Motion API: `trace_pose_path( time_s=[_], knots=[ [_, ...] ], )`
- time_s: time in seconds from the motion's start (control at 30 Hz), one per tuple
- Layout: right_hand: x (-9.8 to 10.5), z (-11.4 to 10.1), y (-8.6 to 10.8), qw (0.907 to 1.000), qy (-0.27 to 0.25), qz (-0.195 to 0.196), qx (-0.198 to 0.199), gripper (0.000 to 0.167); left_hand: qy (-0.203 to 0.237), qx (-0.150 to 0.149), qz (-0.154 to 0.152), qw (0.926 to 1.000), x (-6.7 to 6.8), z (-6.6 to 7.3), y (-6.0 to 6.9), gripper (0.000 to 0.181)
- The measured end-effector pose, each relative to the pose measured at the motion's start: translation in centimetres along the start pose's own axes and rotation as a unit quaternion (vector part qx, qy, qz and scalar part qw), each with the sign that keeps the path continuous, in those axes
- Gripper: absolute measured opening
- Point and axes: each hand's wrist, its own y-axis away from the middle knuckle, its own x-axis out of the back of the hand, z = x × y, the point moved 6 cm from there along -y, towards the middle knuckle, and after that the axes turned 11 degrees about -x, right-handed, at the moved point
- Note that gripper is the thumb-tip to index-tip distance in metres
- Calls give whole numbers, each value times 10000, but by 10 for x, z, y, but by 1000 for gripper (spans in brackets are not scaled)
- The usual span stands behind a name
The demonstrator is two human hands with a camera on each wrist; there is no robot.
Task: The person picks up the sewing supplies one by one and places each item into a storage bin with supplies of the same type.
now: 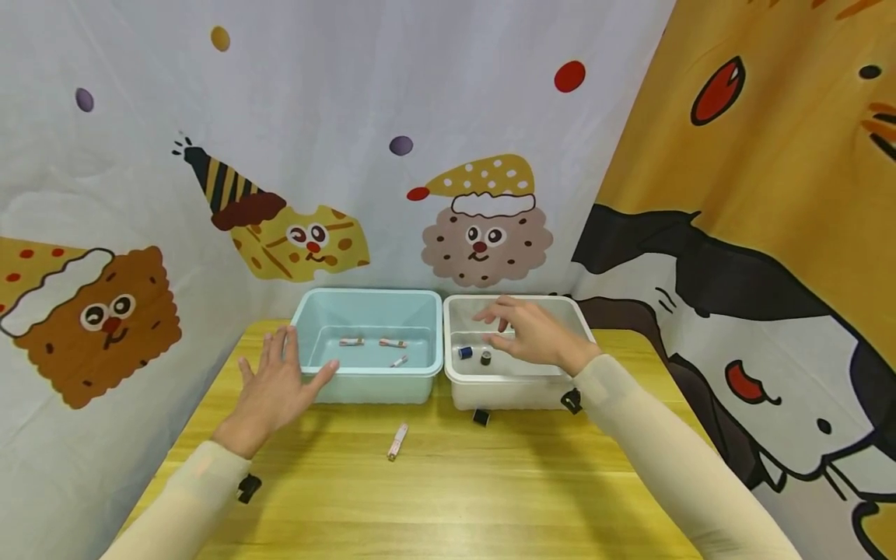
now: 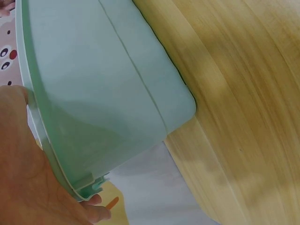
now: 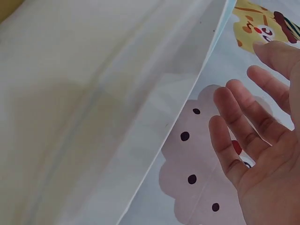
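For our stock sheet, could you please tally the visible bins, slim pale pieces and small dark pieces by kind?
Bins: 2
Slim pale pieces: 4
Small dark pieces: 3
Total: 9

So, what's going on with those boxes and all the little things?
A person has their left hand at the blue box and their right hand over the white box, holding nothing. Three small pinkish-white sticks lie in the blue box, and two tiny spool-like pieces, one blue and one dark, are in the white box. Outside, on the table, are one more pinkish-white stick and a black piece.
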Motion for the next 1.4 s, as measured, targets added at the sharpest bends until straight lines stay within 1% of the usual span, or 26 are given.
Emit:
trace_pose_path(
  time_s=[0.2, 0.33, 0.57, 0.7, 0.87, 0.97, 1.1, 1.3, 1.4],
  knots=[
    [-5, -5, 15, 9997, -137, 107, 156, 36, -18, -30, 23, 10000, -1, 1, -1, 126],
    [-9, -9, 26, 9993, -161, 272, 192, 36, -30, -39, 17, 10000, 0, 2, -1, 126],
    [-16, -17, 45, 9972, -187, 599, 417, 33, -17, -31, 13, 10000, 0, 3, 0, 126],
    [-20, -22, 56, 9951, -310, 779, 517, 34, -18, -26, -4, 10000, 0, 3, 0, 126],
    [-26, -28, 68, 9884, -490, 1161, 850, 29, -15, -15, -27, 10000, 0, 3, 0, 125],
    [-30, -32, 74, 9816, -586, 1425, 1130, 27, -15, -7, -32, 10000, 1, 2, 0, 125],
    [-35, -34, 83, 9739, -719, 1680, 1344, 28, -33, -8, -21, 10000, 1, 1, 0, 126],
    [-45, -36, 95, 9680, -780, 1834, 1527, 34, -26, -9, -20, 10000, 1, 1, 1, 126],
    [-50, -37, 101, 9669, -754, 1849, 1587, 38, -19, -13, -24, 10000, 0, 1, 1, 126]
  ],
)
